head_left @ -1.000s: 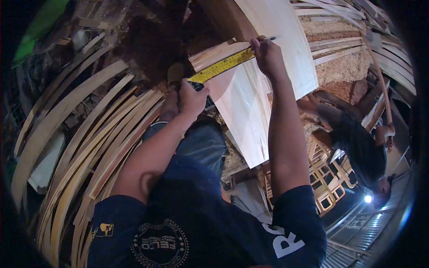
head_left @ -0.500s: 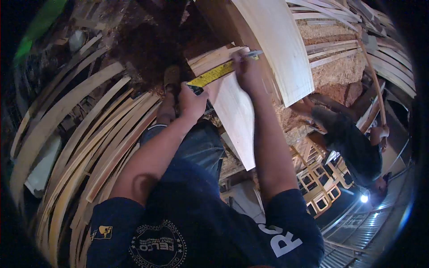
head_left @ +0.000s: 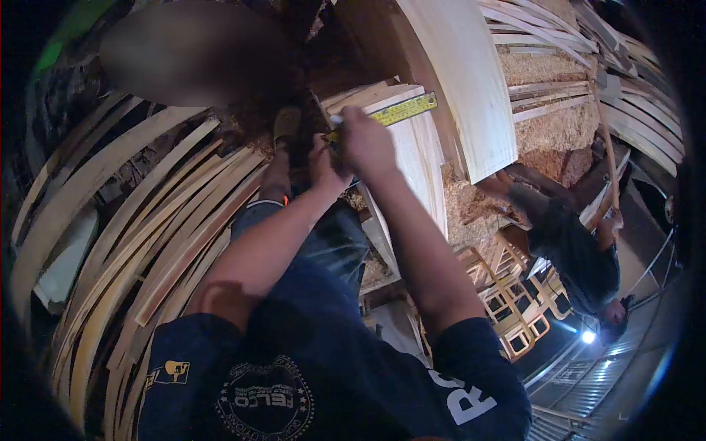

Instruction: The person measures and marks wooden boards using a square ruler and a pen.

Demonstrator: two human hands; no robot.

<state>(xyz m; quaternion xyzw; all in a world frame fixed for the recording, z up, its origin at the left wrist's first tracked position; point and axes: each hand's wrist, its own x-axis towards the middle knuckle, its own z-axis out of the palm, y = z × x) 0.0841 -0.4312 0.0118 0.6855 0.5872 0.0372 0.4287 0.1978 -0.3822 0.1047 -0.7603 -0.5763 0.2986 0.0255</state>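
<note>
My left hand (head_left: 327, 165) is closed around the case of a tape measure, mostly hidden by my fingers. Its yellow blade (head_left: 403, 110) sticks out to the right, over a pale wooden board (head_left: 419, 154). Close against the left hand, my right hand (head_left: 368, 147) is closed, with a slim pen-like thing (head_left: 336, 119) showing its pale end past the fingers. Whether the right fingers also touch the blade I cannot tell. The board lies on other wood pieces in front of me.
A large, wide plank (head_left: 471, 95) stands just beyond the board. Long curved wood strips (head_left: 169, 220) lie in a pile on the left. A co-worker (head_left: 570, 235) is at the right, holding a long stick (head_left: 604, 132). Wooden frames (head_left: 515, 301) and sawdust (head_left: 555, 70) are also there.
My right hand has moved left, from the blade's far end to beside my left hand. The blade's far end now sticks out uncovered. My left hand has shifted slightly.
</note>
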